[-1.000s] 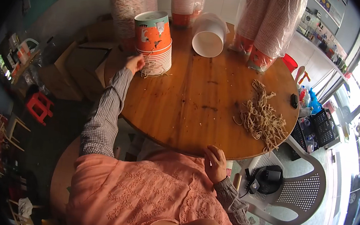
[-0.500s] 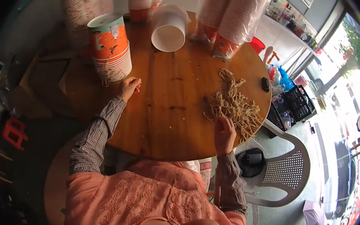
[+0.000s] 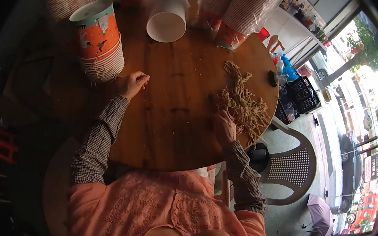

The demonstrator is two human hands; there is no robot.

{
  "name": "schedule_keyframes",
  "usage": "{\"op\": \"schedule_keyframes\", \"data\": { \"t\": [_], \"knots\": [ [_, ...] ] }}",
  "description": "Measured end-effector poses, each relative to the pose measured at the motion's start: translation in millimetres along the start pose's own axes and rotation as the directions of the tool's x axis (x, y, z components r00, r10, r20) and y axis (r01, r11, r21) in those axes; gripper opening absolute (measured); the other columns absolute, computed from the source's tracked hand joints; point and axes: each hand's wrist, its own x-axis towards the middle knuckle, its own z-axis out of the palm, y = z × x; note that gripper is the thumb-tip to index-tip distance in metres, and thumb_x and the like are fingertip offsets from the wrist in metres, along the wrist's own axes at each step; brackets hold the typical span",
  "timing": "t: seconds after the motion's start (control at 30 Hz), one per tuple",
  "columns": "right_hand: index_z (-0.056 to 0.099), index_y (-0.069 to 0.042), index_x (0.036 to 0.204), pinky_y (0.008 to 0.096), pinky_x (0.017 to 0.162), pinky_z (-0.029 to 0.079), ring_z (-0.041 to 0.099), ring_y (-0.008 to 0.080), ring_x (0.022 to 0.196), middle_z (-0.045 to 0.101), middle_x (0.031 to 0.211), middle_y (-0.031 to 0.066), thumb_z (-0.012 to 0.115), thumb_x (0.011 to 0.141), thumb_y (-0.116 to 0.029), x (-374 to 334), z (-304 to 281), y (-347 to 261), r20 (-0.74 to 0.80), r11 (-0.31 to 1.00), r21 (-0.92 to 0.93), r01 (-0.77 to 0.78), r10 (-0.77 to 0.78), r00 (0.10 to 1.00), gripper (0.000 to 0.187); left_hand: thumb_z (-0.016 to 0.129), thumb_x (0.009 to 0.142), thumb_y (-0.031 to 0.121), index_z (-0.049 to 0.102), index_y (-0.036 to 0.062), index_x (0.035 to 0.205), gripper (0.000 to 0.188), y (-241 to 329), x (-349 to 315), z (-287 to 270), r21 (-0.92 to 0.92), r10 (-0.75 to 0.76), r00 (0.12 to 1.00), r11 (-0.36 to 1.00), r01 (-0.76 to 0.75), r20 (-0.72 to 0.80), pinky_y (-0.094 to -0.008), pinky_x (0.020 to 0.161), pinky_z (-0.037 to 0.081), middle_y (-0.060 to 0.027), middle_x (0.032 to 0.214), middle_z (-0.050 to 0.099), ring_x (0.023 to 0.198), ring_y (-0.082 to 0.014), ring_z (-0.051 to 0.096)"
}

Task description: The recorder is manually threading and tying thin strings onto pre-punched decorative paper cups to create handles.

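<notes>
On the left of the round wooden table stands a stack of paper buckets [image 3: 99,51], the top one orange and green with animal pictures. Strands of tan string hang by its lower side. Just right of it is my left hand [image 3: 132,84], its fingers bent together; what they pinch, if anything, is too small to tell. A loose tangled heap of tan string [image 3: 244,105] lies on the table's right side. At its near left edge, my right hand [image 3: 225,126] has its fingertips closed among the strands.
A white paper bucket [image 3: 166,26] lies on its side at the back, opening toward me. Tall plastic-wrapped bucket stacks [image 3: 247,15] stand along the far edge. A small black object [image 3: 272,78] sits near the table's right rim. A grey plastic chair [image 3: 290,167] stands at the right.
My right hand has moved forward and left, to the string heap's edge, and its fingers now reach into the strands. My left hand stays beside the bucket stack. The whole view has shifted slightly.
</notes>
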Motion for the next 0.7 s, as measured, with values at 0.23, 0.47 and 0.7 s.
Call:
{"op": "schedule_keyframes", "data": {
  "t": [0.23, 0.47, 0.7],
  "knots": [
    [0.050, -0.003, 0.095, 0.0453, 0.067, 0.046, 0.056, 0.0397, 0.082, 0.056, 0.094, 0.0160, 0.051, 0.088, -0.009, 75.3, 18.0, -40.8, -0.023, 0.966, 0.252, 0.063, -0.059, 0.998, 0.009, 0.048, 0.096, 0.046, 0.061, 0.0029, 0.078, 0.048, 30.6, -18.0, 68.5, -0.182, 0.054, 0.980, 0.983, -0.019, 0.192, -0.0232, 0.054, 0.046, -0.0024, 0.066, 0.057, 0.058, -0.0086, 0.055],
    [0.052, -0.002, 0.094, 0.0394, 0.065, 0.048, 0.060, 0.0356, 0.076, 0.060, 0.085, 0.0165, 0.053, 0.089, -0.004, 119.5, 45.6, -41.3, -0.051, 0.958, 0.268, 0.099, -0.089, 0.995, 0.005, 0.035, 0.096, 0.056, 0.060, 0.0012, 0.073, 0.065, 50.6, -7.7, 91.1, -0.043, -0.087, 0.944, 0.993, 0.106, 0.319, -0.0257, 0.056, 0.045, -0.0041, 0.063, 0.057, 0.058, -0.0104, 0.055],
    [0.051, -0.003, 0.095, 0.0414, 0.066, 0.048, 0.059, 0.0356, 0.079, 0.058, 0.086, 0.0159, 0.052, 0.088, -0.002, 118.2, 59.6, -35.5, -0.071, 0.943, 0.333, 0.007, 0.018, 0.997, 0.007, 0.047, 0.099, 0.032, 0.059, -0.0004, 0.086, 0.037, 29.0, 1.2, 120.7, 0.046, 0.104, 0.974, 0.992, -0.116, 0.203, -0.0300, 0.057, 0.045, -0.0077, 0.064, 0.057, 0.059, -0.0133, 0.055]
  ]
}}
